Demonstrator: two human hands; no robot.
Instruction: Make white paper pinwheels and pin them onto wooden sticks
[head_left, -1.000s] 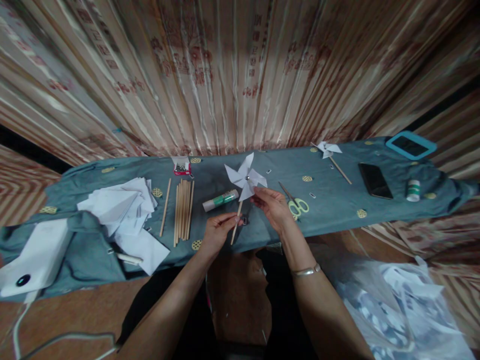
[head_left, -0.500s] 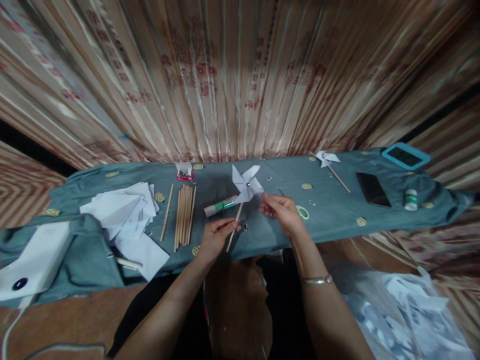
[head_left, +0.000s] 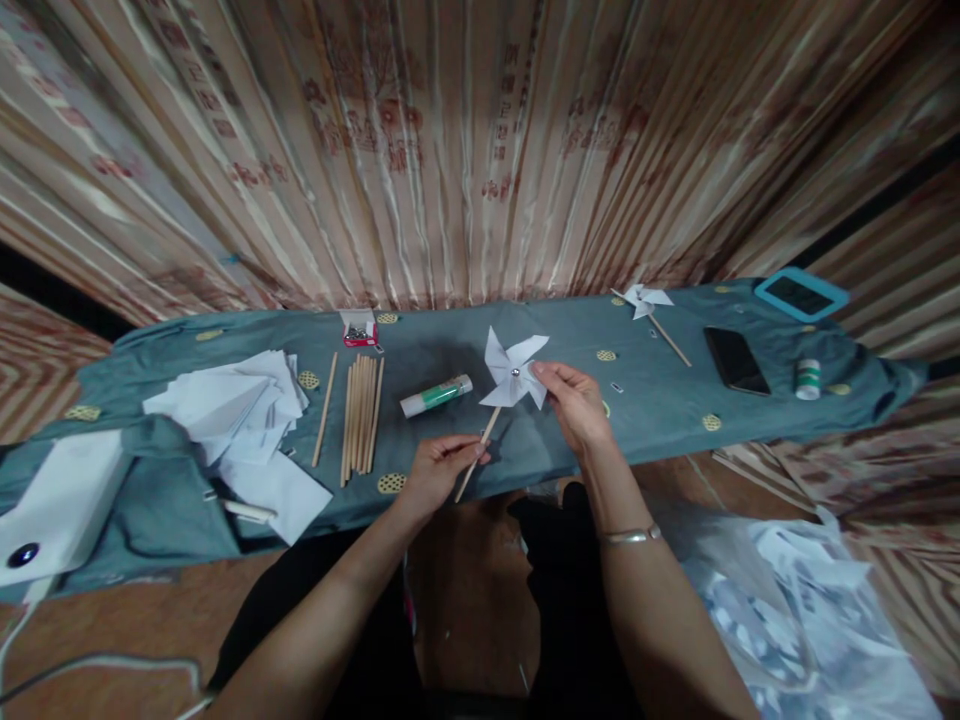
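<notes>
A white paper pinwheel (head_left: 514,374) with a shiny pin at its centre faces up on a thin wooden stick (head_left: 480,455). My left hand (head_left: 442,474) is closed round the lower part of that stick, thumb on top. At the pinwheel's right side, my right hand (head_left: 576,402) has its thumb and fingers pinched at a blade. Left of the pinwheel lies a green and white glue stick (head_left: 436,396). Further left is a row of wooden sticks (head_left: 361,420), with one single stick (head_left: 325,410) beside it.
A red box of pins (head_left: 359,331) stands behind the sticks. Paper sheets (head_left: 232,410) and a white device (head_left: 64,505) lie left. On the right are another pinwheel (head_left: 646,300), a phone (head_left: 736,360), a blue-framed tablet (head_left: 802,294) and a small green-white tube (head_left: 808,380).
The pinwheel has moved slightly right and its blades have turned. My right hand has come onto a blade. The left hand still grips the stick, and the whole view has shifted a little.
</notes>
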